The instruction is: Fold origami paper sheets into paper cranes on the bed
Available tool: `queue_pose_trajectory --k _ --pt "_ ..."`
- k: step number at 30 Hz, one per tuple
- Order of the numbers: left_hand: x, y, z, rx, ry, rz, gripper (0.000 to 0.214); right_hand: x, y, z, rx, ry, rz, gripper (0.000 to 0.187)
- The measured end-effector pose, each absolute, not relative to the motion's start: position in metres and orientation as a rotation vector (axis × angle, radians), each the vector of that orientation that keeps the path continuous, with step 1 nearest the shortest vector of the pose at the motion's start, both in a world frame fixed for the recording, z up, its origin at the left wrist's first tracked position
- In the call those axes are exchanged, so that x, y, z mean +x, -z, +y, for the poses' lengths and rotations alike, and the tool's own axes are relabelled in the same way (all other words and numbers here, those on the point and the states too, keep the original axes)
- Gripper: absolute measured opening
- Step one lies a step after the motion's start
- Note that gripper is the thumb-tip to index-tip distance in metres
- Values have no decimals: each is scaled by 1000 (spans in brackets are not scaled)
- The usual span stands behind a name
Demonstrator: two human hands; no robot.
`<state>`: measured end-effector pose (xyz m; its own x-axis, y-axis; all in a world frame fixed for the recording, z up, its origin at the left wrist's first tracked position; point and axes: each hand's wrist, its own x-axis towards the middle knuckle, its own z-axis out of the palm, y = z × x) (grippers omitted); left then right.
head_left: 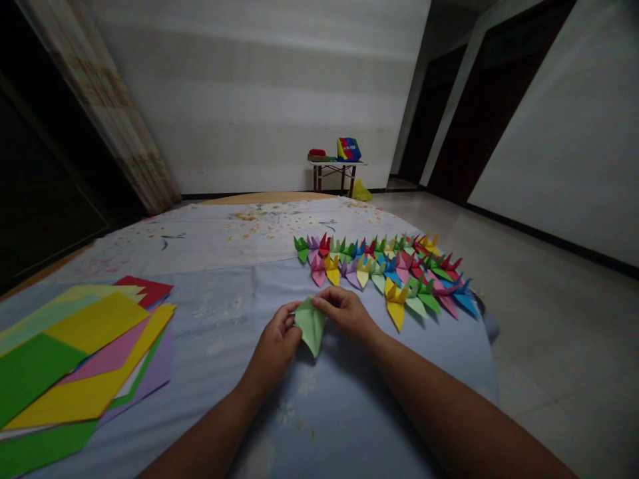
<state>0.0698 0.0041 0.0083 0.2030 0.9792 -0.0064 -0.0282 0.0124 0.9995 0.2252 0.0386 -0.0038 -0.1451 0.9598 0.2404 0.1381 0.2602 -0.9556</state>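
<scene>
A pale green piece of folded paper [310, 327], shaped like a kite with its point toward me, is held up just above the tablecloth. My left hand [280, 337] pinches its left edge between thumb and fingers. At the paper's top right corner, my right hand [345, 310] grips it with the thumb and bent fingers. Beyond and to the right of my hands stand rows of folded paper cranes [396, 303] in many colours. The far side of the paper and some fingertips are hidden.
Loose coloured paper sheets [107, 322] lie in an overlapping pile on the left. A blue and white flowered tablecloth [224, 359] covers the round table. Near the far wall, a small table [344, 163] bears a colourful bag [348, 150]; a yellow plastic bag [361, 191] lies beside it.
</scene>
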Motion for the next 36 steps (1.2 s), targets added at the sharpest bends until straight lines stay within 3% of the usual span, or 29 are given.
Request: queue_pose_trajectory --k 6,9,16,28,32,36 --pt "71 -12 3 1237 -1114 1050 42 230 4 40 -1168 -514 -1703 13" --pt "72 -10 3 1220 -1148 1064 46 230 0 36 -1143 -460 -1788 4" --pt "71 -7 6 1185 -1154 1053 50 227 3 32 -1152 -595 -1834 24" --pt "57 -2 19 1146 -1239 1100 62 230 5 39 -1161 -889 -1659 25" --pt "56 -7 17 1125 -1255 1108 63 233 8 42 -1064 -1057 -1635 17" --pt "56 -10 16 1103 -1277 1122 64 238 6 44 -972 -1235 -1612 25"
